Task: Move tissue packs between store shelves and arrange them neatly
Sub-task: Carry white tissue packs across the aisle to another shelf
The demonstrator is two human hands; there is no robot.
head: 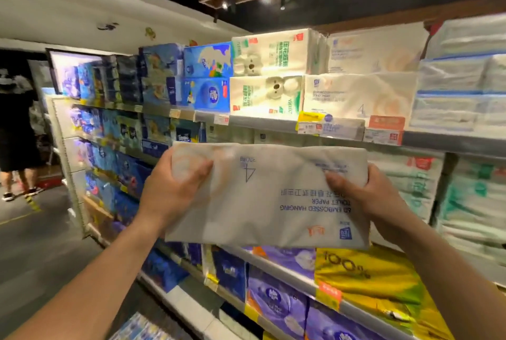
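Head view: a white pack of embossed hanging toilet paper (268, 194) is held in mid-air in front of the shelving, between the shelf of purple packs below and the upper shelf edge (438, 140) above. Its long axis runs left to right, roughly level, and the print reads upside down from here. The left hand (169, 192) grips the left end and the right hand (364, 197) grips the right end. Each thumb is pressed onto the near face, while the fingers curl behind the pack, mostly hidden. The wrapper creases under both grips, so the pack looks soft.

Matching white packs (358, 99) sit stacked two high on the upper shelf, just beside the koala-printed packs (267, 96). They lie above the held pack and a little to the right — nearer the right hand. Their long sides also face outward, so the pack is probably already aligned for placing. If it goes there, it needs lifting up and forward, and perhaps turning print-upright first.
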